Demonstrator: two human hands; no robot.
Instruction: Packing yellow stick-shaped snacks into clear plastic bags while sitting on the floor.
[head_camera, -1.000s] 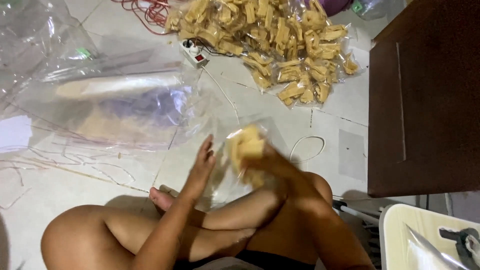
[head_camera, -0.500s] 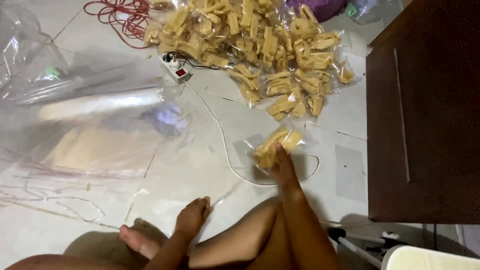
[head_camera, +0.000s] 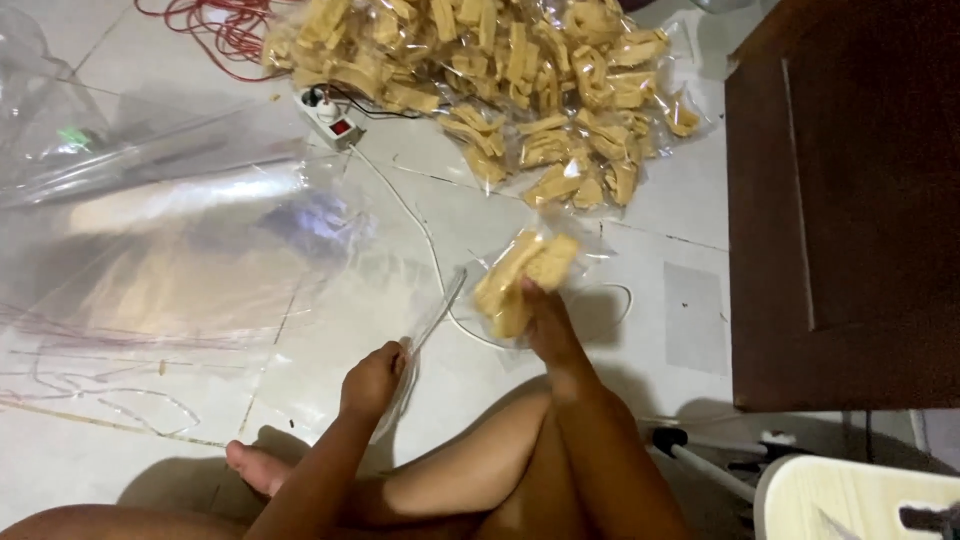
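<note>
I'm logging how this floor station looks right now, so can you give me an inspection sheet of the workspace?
Surface: pale tiled floor, person seated on it with legs crossed.
Job's things: clear packet of tan strips; empty clear bag.
Clutter: heap of filled packets; large clear plastic sheets.
Hands: right hand grips the packet of strips; left hand pinches the empty bag.
Cables: red cord; white cord from white power strip.
Surroundings: dark wooden cabinet; pale object at lower right, unclear.
</note>
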